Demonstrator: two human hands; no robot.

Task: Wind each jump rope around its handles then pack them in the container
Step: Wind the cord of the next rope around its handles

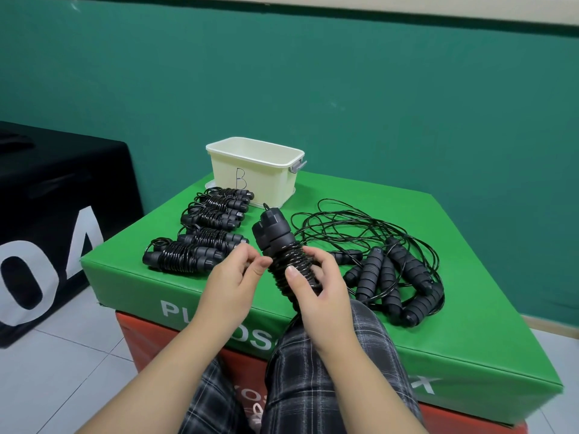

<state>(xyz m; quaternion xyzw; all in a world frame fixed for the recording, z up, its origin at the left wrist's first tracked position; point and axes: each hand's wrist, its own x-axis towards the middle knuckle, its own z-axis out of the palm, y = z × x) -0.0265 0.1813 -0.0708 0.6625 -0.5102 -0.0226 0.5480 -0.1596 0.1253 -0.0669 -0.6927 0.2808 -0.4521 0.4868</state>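
My right hand (316,285) grips a pair of black jump rope handles (277,238) held upright, with black cord coiled round their lower half. My left hand (233,277) is just left of the coil, its fingers curled and pinching the cord by the bundle. Several wound ropes (200,233) lie in a row on the left of the green box top. A tangle of unwound ropes (391,270) with loose cord lies on the right. The cream container (255,170) marked "B" stands at the back; its inside is hidden.
The green padded box (438,346) sits on a red one (150,343). A black box (47,214) with white letters stands to the left on the tiled floor. My plaid-trousered legs are below the hands. A green wall is behind.
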